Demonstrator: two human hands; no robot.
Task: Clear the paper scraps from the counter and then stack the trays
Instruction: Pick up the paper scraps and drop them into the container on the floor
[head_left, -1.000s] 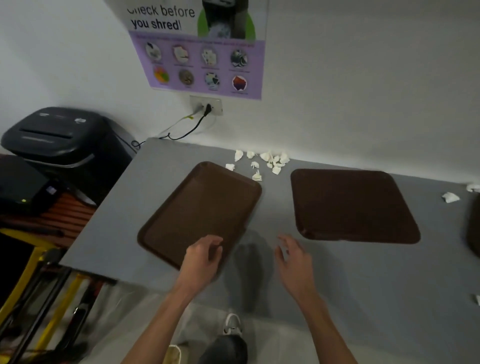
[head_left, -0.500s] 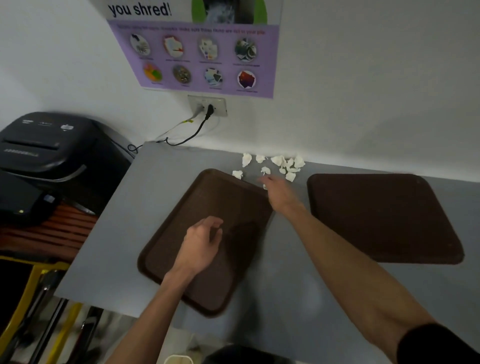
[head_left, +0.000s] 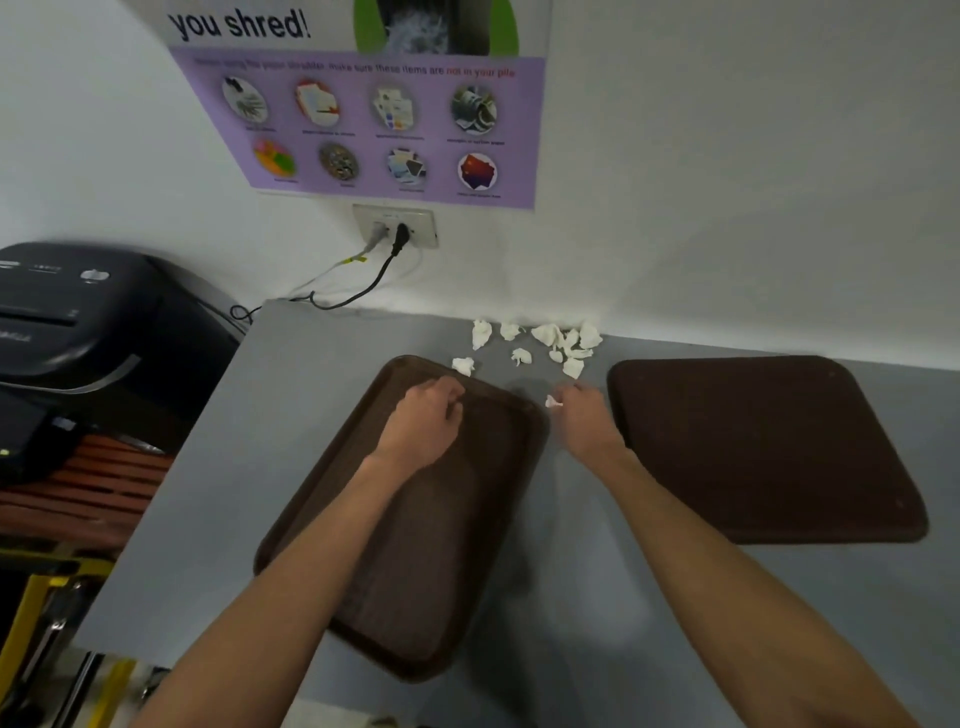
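Hands first: my left hand (head_left: 423, 421) is over the far end of the left tray (head_left: 415, 545) with the fingers curled under, and honestly I can't tell if anything's tucked in there. Meanwhile my right hand (head_left: 584, 421) is down on the counter (head_left: 571, 545) in the gap between the two trays, pinching one little scrap (head_left: 552, 401) at its fingertips.

What matters for the next grab: the rest of the paper scraps (head_left: 550, 340) sit just beyond both hands, on the far side near the wall. The bunch runs left to right along that far edge, not toward me. So I figure it's a sideways sweep or a few short reaches, not one straight pull.

The right hand is nearer the thick part of the bunch, close to the far left corner of the right tray (head_left: 763, 452). The left hand is nearer the stray piece (head_left: 462, 365) just beside the far corner of the left tray. It might be touching the rim, hard to say.

Both trays lie flat and well apart, so stacking isn't started yet.
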